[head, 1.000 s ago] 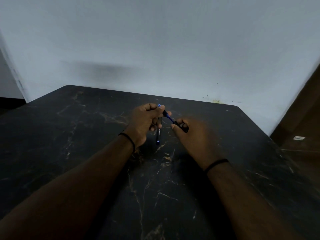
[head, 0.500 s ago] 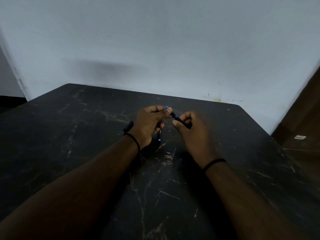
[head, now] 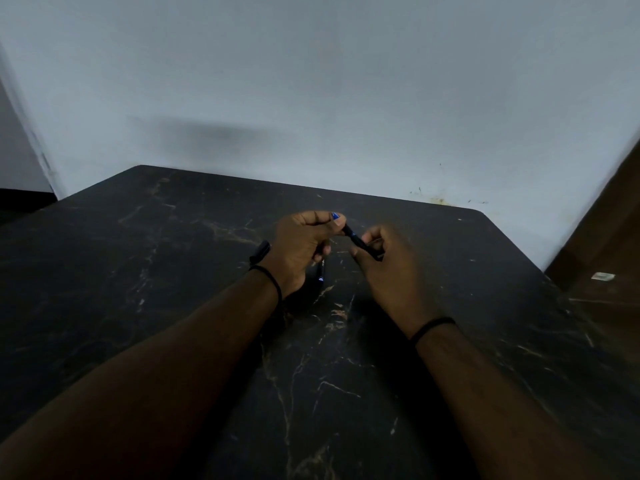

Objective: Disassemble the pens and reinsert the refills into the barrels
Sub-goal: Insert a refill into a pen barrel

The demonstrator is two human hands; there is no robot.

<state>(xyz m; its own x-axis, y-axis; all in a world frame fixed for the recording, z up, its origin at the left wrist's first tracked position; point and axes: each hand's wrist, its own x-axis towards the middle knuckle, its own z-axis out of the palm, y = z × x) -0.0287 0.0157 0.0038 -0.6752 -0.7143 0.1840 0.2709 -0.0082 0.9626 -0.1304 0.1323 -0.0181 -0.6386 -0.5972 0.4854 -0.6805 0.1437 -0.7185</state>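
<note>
A dark marbled worktop (head: 173, 271) with pale veins is seen from above, set against a plain light wall (head: 311, 81). At the left, a small dark object (head: 259, 252) is seen just behind the left wrist; what it is cannot be told. A thin black band (head: 270, 278) is worn on that wrist. The left hand (head: 298, 251) is held above the middle of the worktop, its grip curled tight around the upper end of a dark pen (head: 358, 239), whose blue end (head: 335, 216) is shown just past the thumb. A second dark pen (head: 321, 271) is seen below the left hand, pointing down toward the worktop; whether it is gripped by the lower fingers or lies on the surface cannot be told. The first pen is slanted down to the right across the gap between the hands, and its lower end is pinched narrowly by the thumb and fingers of the right hand (head: 391, 268). A black band (head: 431, 327) is worn on the right wrist as well. At the far right, a brown floor (head: 609, 244) with a small white scrap (head: 602, 276) is seen beyond the worktop edge.
</note>
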